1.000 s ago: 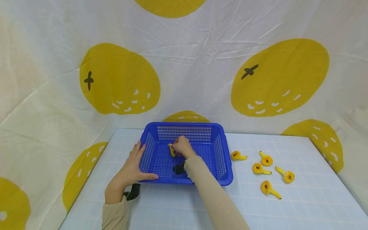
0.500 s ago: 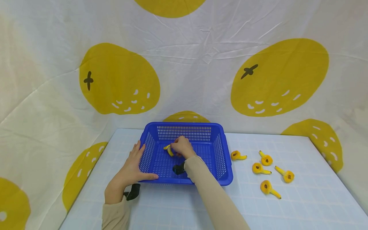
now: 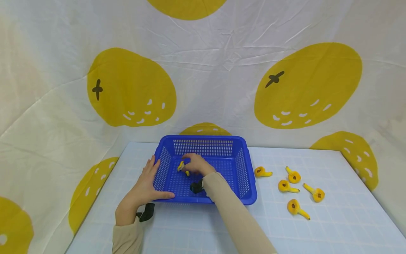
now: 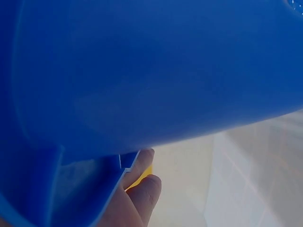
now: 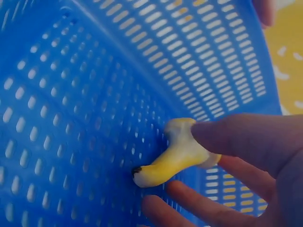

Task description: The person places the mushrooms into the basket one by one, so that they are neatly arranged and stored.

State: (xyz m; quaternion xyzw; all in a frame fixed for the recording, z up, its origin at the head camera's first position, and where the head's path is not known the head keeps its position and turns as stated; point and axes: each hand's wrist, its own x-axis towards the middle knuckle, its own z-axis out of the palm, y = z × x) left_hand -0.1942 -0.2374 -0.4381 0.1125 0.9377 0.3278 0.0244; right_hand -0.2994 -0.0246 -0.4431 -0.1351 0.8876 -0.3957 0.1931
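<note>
A blue plastic basket [image 3: 203, 200] stands on the table. In the head view my left hand [image 3: 144, 185] rests at its front left corner, fingers spread along the left side and thumb lying on the front rim. The left wrist view shows fingertips [image 4: 147, 189] past the blue edge. My right hand [image 3: 197, 164] is inside the basket and pinches a yellow toy mushroom [image 5: 182, 156] by its cap, thumb in front and a finger behind. Its pale stem with a dark tip points at the basket floor; contact there cannot be told. The other right fingers are spread.
On the table [image 3: 272, 233], right of the basket, lie several similar toy mushrooms with orange caps, the closest mushroom [image 3: 262, 171] beside the basket wall. A white curtain [image 3: 219, 88] with yellow fruit prints hangs behind the table.
Inside the basket, the toy mushroom has turned and shifted a little left. My right hand has lowered slightly, its fingers reaching further left. The left hand and basket stay put.
</note>
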